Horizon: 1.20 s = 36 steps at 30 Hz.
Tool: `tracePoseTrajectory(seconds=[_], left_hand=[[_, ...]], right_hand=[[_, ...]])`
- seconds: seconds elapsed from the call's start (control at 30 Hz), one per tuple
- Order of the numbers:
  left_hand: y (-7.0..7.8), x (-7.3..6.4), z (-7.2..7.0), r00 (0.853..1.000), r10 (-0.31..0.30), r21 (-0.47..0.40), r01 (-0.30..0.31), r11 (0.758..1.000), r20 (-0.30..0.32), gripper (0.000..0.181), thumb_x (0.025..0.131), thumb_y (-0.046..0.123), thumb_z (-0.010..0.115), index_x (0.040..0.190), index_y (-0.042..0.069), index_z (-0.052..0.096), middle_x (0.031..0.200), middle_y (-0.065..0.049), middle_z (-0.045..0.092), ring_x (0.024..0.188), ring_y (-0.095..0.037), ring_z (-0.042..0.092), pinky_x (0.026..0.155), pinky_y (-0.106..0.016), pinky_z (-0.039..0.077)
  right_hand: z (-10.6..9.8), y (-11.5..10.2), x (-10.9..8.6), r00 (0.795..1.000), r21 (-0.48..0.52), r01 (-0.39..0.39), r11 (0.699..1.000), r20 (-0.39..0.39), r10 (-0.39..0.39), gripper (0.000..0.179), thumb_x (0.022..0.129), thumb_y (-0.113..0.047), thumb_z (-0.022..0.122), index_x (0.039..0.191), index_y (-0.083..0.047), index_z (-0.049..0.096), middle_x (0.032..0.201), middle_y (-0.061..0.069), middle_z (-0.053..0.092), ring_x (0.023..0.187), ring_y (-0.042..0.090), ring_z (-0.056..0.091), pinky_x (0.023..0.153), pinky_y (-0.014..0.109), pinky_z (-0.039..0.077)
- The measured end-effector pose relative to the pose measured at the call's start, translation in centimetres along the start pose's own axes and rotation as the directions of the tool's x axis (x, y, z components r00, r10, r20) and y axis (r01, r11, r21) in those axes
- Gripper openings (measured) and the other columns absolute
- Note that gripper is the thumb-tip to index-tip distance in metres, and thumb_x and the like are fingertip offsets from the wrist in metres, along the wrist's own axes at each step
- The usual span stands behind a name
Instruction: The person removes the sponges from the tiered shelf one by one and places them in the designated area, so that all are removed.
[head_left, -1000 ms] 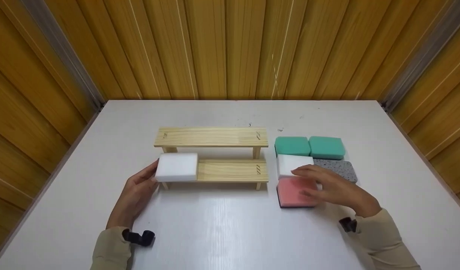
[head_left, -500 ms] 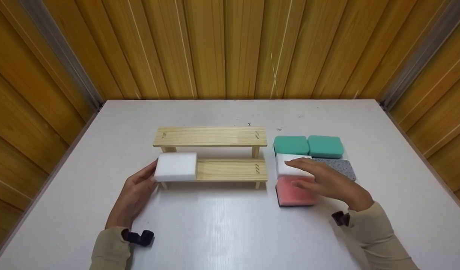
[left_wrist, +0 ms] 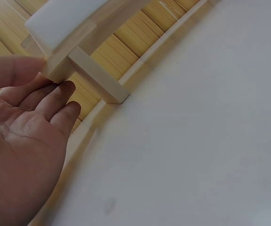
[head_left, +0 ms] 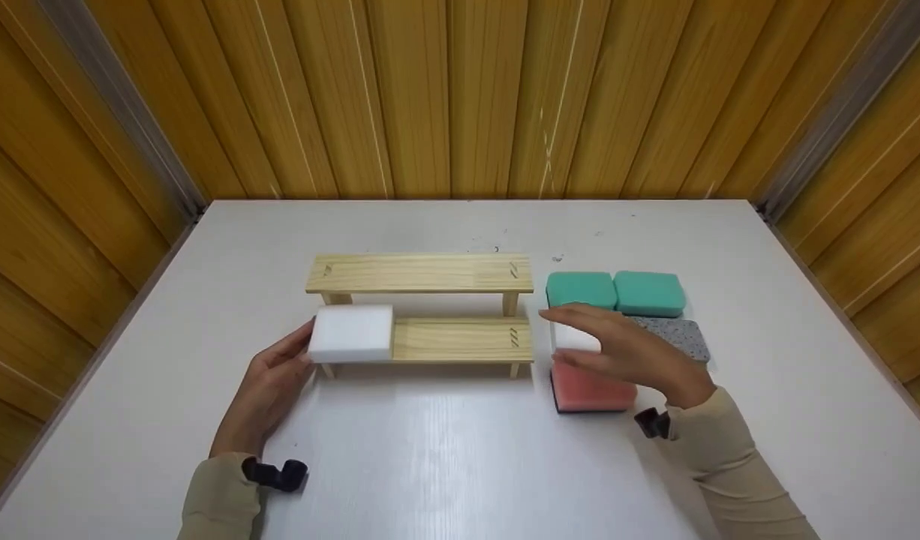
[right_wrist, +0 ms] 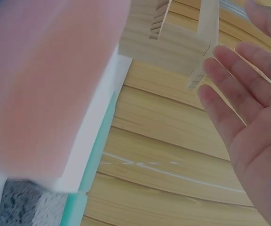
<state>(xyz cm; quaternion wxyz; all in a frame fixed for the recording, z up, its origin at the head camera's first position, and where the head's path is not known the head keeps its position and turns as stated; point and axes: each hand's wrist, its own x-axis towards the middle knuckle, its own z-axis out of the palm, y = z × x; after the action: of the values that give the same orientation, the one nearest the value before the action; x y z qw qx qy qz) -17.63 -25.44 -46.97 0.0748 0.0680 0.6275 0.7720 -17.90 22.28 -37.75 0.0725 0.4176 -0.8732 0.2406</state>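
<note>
A white sponge [head_left: 352, 333] lies on the left part of the lower step of a two-tier wooden stand [head_left: 464, 341]. At that step's left end, my left hand [head_left: 274, 382] touches the wood with thumb and forefinger; the other fingers are loosely bent in the left wrist view. My right hand [head_left: 625, 349] hovers over the sponges at right, thumb and fingers spread and holding nothing. Beneath it, a second white sponge [head_left: 575, 337] is partly covered. A pink sponge [head_left: 591, 391] with a dark underside lies nearest me, its far edge hidden by the hand.
Two green sponges [head_left: 649, 293] sit side by side behind the white one. A grey speckled block [head_left: 677, 337] lies to the right, partly behind the right hand. The stand's upper tier [head_left: 422, 274] rises behind the lower step. Ribbed wood-patterned walls [head_left: 482, 97] enclose the white table [head_left: 430, 465].
My right hand has moved leftward and slightly away from me, from above the pink sponge to above the white one. The left hand and the stand have stayed put.
</note>
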Motion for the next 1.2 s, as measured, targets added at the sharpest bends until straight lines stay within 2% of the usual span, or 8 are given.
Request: tracePoseTrajectory(seconds=[0.1, 0.33, 0.63, 0.83, 1.2], left_hand=[[0.0, 0.0, 0.0, 1.0, 0.002, -0.015, -0.002, 1.0, -0.002, 0.062, 0.095, 0.003, 0.054, 0.149, -0.003, 0.026, 0.16, -0.013, 0.02, 0.146, -0.016, 0.023, 0.109, -0.017, 0.035], [0.1, -0.1, 0.0, 1.0, 0.004, -0.025, -0.004, 1.0, -0.002, 0.061, 0.095, 0.002, 0.053, 0.149, -0.003, 0.026, 0.16, -0.013, 0.02, 0.144, -0.012, 0.027, 0.11, -0.017, 0.034], [0.0, -0.1, 0.0, 1.0, 0.007, -0.016, -0.007, 1.0, -0.009, 0.061, 0.095, 0.003, 0.055, 0.149, -0.003, 0.027, 0.16, -0.012, 0.021, 0.147, -0.018, 0.022, 0.109, -0.017, 0.035], [-0.1, -0.2, -0.1, 1.0, 0.013, -0.01, -0.013, 1.0, 0.015, 0.059, 0.096, 0.001, 0.049, 0.15, -0.002, 0.025, 0.161, -0.012, 0.018, 0.148, -0.02, 0.018, 0.109, -0.016, 0.034], [0.0, 0.0, -0.1, 1.0, 0.003, -0.002, -0.003, 1.0, 0.019, 0.06, 0.096, 0.003, 0.051, 0.15, 0.0, 0.026, 0.161, -0.01, 0.019, 0.149, -0.022, 0.014, 0.109, -0.015, 0.034]], right_hand=[[0.0, -0.6, 0.8, 0.999, 0.007, -0.017, 1.0, 0.033, 0.017, 0.052, 0.088, -0.021, 0.07, 0.135, -0.004, 0.054, 0.135, 0.01, 0.057, 0.127, 0.03, 0.052, 0.102, 0.046, 0.047], [0.3, -1.4, 2.5, 0.998, 0.036, 0.018, 0.999, 0.062, -0.02, 0.054, 0.09, -0.022, 0.068, 0.137, -0.004, 0.051, 0.136, 0.011, 0.056, 0.128, 0.027, 0.051, 0.102, 0.044, 0.048], [0.4, -2.9, 4.6, 0.987, 0.085, -0.075, 0.994, 0.148, 0.062, 0.06, 0.092, -0.032, 0.064, 0.143, -0.008, 0.045, 0.147, 0.01, 0.047, 0.136, 0.029, 0.043, 0.108, 0.049, 0.041], [0.8, -3.4, 5.8, 0.981, 0.127, -0.089, 0.988, 0.182, 0.065, 0.06, 0.094, -0.034, 0.062, 0.145, -0.009, 0.043, 0.147, 0.008, 0.045, 0.137, 0.027, 0.042, 0.112, 0.048, 0.038], [1.9, -4.2, 7.4, 0.98, 0.159, -0.075, 0.984, 0.194, 0.044, 0.059, 0.094, -0.035, 0.062, 0.144, -0.01, 0.044, 0.147, 0.009, 0.046, 0.138, 0.027, 0.041, 0.113, 0.046, 0.037]])
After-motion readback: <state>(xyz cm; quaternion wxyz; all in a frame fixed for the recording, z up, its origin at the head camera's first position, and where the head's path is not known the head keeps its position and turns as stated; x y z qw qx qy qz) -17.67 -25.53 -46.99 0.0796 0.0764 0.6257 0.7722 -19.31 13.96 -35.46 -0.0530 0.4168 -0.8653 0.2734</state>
